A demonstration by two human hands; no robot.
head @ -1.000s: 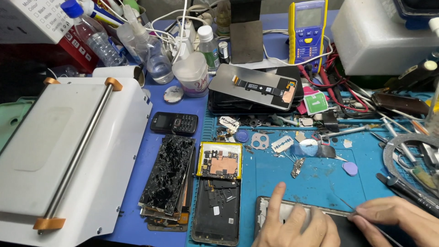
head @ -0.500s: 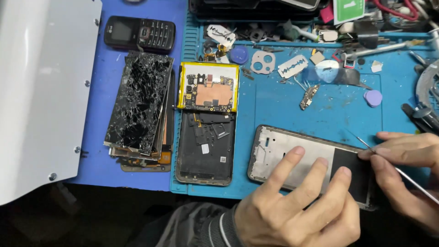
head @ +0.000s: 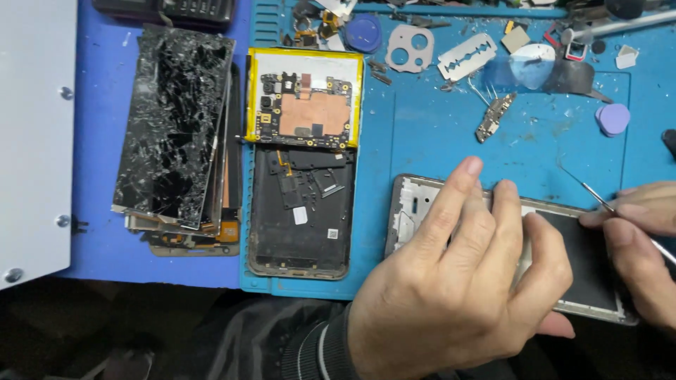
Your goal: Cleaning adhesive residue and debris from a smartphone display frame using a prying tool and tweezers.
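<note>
The phone frame lies flat near the front edge of the blue work mat, toward its right front corner, and it looks like a stripped silver-grey chassis: a pale, cut-out end at the left and a dark panel filling the right part, much of the middle hidden under the left hand. That hand lies spread over it, fingers fanned and pressing down, thumb hooked at the front rim. The right hand pinches a thin metal probe between thumb and fingertips, its point lying just off the frame's far right corner. The likeliest trouble, as I judge it, is the probe slipping: a thin point levered against a smooth edge could skid and scratch the dark panel or jab the holding fingers close by. Pressing unevenly with the spread hand might flex the thin frame, and the frame sits close enough to the mat's front edge that a push could slide it off. Further out, a razor blade lies loose at the mat's far side, a hazard for a stray reach. At the mat's left edge sit a circuit board on a yellow-rimmed part and a dark opened phone back; beyond them, a stack of shattered screens.
</note>
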